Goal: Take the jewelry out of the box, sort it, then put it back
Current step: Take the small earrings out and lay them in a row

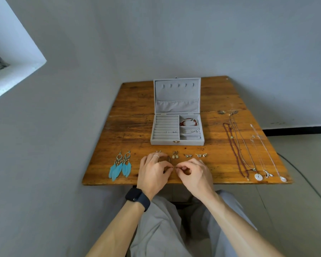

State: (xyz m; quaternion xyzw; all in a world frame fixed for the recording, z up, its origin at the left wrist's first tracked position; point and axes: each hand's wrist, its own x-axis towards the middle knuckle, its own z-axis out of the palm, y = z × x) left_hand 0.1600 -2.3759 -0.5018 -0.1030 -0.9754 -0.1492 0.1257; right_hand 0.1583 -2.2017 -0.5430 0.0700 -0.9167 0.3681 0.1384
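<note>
Since earrings lie paired before the box, our left hand and right hand pinch a tiny piece, probably sorting it.

Open jewelry box, blue feather earrings left, necklaces right, small piece pinched

The left hand and the right hand pinch a small thin piece between them above the wooden table; the open grey box stands behind.

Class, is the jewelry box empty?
No, the box holds bracelets in a right compartment and rings in its left slots.
</note>
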